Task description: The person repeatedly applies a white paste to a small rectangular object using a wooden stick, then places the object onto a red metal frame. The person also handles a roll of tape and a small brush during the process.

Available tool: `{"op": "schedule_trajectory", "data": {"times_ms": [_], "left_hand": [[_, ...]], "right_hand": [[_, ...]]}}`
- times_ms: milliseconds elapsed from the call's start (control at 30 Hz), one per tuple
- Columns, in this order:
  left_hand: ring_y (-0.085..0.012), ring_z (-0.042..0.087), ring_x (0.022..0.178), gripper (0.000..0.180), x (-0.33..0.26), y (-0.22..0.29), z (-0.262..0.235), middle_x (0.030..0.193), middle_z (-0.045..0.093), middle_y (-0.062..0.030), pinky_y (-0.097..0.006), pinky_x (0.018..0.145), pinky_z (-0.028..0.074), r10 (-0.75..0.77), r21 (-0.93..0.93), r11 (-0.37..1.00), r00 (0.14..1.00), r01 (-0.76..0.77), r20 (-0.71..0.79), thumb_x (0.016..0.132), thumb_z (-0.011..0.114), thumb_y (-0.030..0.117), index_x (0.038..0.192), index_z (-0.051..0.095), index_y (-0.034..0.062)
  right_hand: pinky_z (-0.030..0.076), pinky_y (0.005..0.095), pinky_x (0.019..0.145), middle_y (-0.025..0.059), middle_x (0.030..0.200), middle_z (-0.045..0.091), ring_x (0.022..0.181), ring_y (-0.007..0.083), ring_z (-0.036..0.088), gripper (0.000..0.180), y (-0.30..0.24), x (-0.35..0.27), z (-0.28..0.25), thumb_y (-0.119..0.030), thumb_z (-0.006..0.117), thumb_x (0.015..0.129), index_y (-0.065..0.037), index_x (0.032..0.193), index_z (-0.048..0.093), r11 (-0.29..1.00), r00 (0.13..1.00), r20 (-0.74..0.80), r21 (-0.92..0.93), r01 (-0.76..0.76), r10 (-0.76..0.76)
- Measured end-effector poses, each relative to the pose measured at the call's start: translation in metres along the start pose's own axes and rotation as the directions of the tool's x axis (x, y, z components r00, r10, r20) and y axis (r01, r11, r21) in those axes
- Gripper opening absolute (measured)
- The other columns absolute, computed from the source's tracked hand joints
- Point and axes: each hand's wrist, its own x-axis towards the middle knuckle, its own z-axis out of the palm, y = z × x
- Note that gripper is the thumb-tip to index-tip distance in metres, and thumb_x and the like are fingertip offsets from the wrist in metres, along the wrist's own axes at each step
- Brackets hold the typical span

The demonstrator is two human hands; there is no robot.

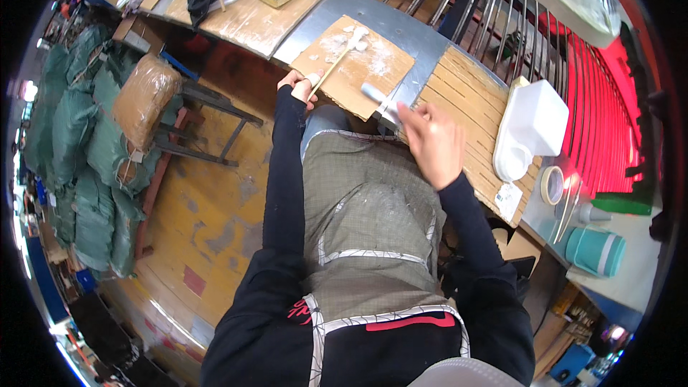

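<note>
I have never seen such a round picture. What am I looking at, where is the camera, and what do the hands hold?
The camera sits on a person's head and looks down, so the wide lens bends the edges. You see the person's own apron and two dark sleeves. The left hand holds a thin wooden stick whose tip reaches white lumps on a cardboard sheet. The right hand is blurred; it seems to grip a pale tool at the sheet's edge. The workbench also carries a white plastic jug, a roll of tape and a teal cup. Green sacks lie on the floor at the left.
</note>
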Motion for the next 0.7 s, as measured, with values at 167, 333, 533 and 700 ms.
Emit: {"op": "schedule_trajectory", "data": {"times_ms": [167, 333, 533, 700], "left_hand": [[-0.0082, 0.046, 0.043, 0.04, 0.003, -0.002, 0.001, 0.057, 0.055, -0.0036, -0.026, 0.04, 0.035, 0.015, 0.027, 1.0, 1.0, -0.015, 0.0, 0.087, 0.08, 0.039, 0.077, 0.057, 0.007], [-0.0076, 0.045, 0.042, 0.038, 0.004, -0.005, 0.003, 0.056, 0.054, -0.0031, -0.025, 0.038, 0.034, 0.026, -0.01, 1.0, 1.0, -0.026, -0.007, 0.089, 0.078, 0.038, 0.081, 0.057, 0.0074], [-0.0063, 0.043, 0.042, 0.038, 0.001, -0.003, 0.002, 0.056, 0.053, -0.0018, -0.025, 0.039, 0.034, 0.018, -0.013, 1.0, 1.0, -0.018, 0.002, 0.089, 0.078, 0.038, 0.08, 0.057, 0.0075], [-0.0063, 0.043, 0.042, 0.034, 0.011, -0.019, -0.003, 0.056, 0.053, -0.0011, -0.024, 0.039, 0.033, 0.064, -0.035, 0.997, 0.998, -0.063, 0.009, 0.089, 0.077, 0.037, 0.082, 0.059, 0.0093]], "right_hand": [[0.048, 0.0428, 0.056, 0.0085, 0.075, 0.062, 0.064, 0.0295, 0.063, 0.014, 0.015, 0.025, 0.006, -0.021, 0.068, 0.094, -0.012, 0.091, 0.078, 0.952, 0.964, -0.155, -0.187, -0.243, 0.215], [0.053, 0.0375, 0.063, 0.0109, 0.076, 0.068, 0.068, 0.0256, 0.066, 0.026, -0.003, -0.027, 0.02, -0.003, 0.066, 0.083, -0.013, 0.102, 0.08, 0.961, 0.983, -0.002, 0.211, -0.18, 0.184], [0.056, 0.0329, 0.068, 0.0134, 0.089, 0.075, 0.077, 0.0188, 0.074, 0.054, -0.002, -0.012, -0.045, 0.007, 0.058, 0.083, -0.017, 0.129, 0.071, 0.732, 0.957, 0.135, 0.619, -0.285, 0.258], [0.054, 0.0366, 0.063, 0.0109, 0.084, 0.074, 0.075, 0.0243, 0.073, 0.041, 0.006, 0.014, -0.067, -0.004, 0.06, 0.086, -0.017, 0.124, 0.07, 0.997, 0.996, -0.077, 0.074, -0.029, 0.034]]}}
